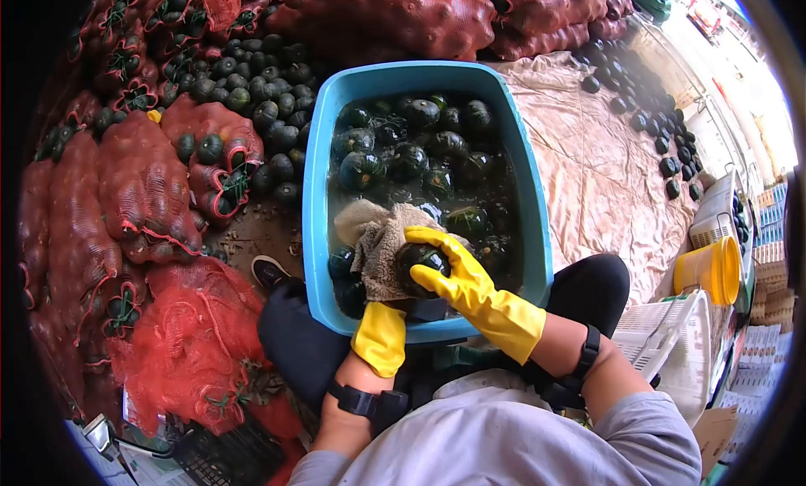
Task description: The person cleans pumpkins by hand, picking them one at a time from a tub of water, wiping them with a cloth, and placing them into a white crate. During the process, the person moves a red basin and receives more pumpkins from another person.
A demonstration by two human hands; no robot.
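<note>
A wet grey-brown cloth [384, 249] is bunched over my left hand [379, 339], which wears a yellow rubber glove. Only the cuff and wrist show; the fingers are hidden beneath the cloth, which they hold against a small dark green pumpkin [413, 259]. My right hand [466, 280], also in a yellow glove, grips that pumpkin from the right, thumb and fingers spread around it. Both hands are over the near part of a blue tub [316, 183]. Several wet green pumpkins [409, 161] sit in the tub's dark water.
Red mesh sacks [151, 183] and a heap of loose pumpkins [260, 83] lie left. More filled sacks [386, 20] lie behind the tub. On the right are a tan sheet [567, 141], scattered pumpkins [638, 120], a yellow bucket [701, 272] and white crates [684, 343].
</note>
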